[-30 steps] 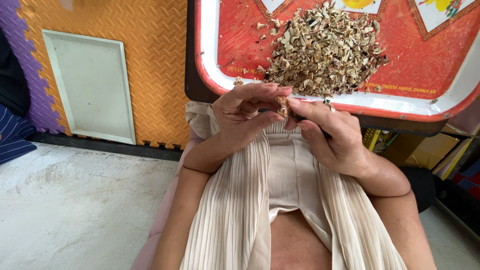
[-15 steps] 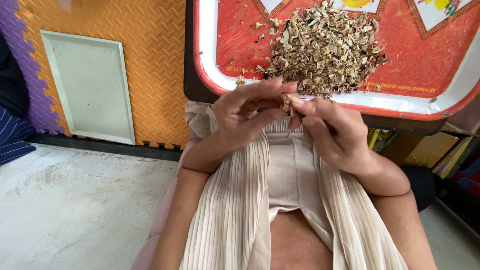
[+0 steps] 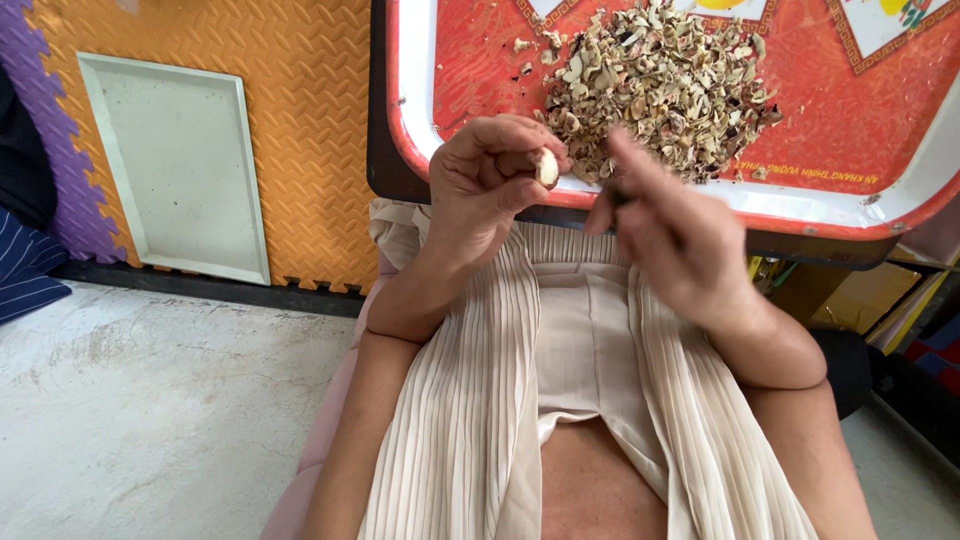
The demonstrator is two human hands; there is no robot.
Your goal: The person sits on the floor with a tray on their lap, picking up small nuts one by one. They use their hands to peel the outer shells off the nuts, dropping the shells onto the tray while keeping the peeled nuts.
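My left hand [image 3: 487,180] pinches a pale peeled nut kernel [image 3: 547,167] between thumb and fingers, just at the near rim of a red tray [image 3: 860,140]. My right hand [image 3: 672,230] hovers to the right of it, blurred, fingers loosely curled, with a small dark thing at the fingertips that I cannot make out. A heap of broken shells [image 3: 660,85] lies on the tray just beyond both hands. Both hands are above my lap, which is covered by a cream pleated garment [image 3: 560,380].
The tray rests on a dark table edge [image 3: 385,150]. An orange foam mat [image 3: 300,130] with a white flat tray [image 3: 175,165] on it lies to the left, a purple mat [image 3: 45,120] beyond. Grey concrete floor [image 3: 150,400] is at lower left.
The hands, joined around the nut before, have come apart. The left keeps the kernel; the right has swung rightward and lower.
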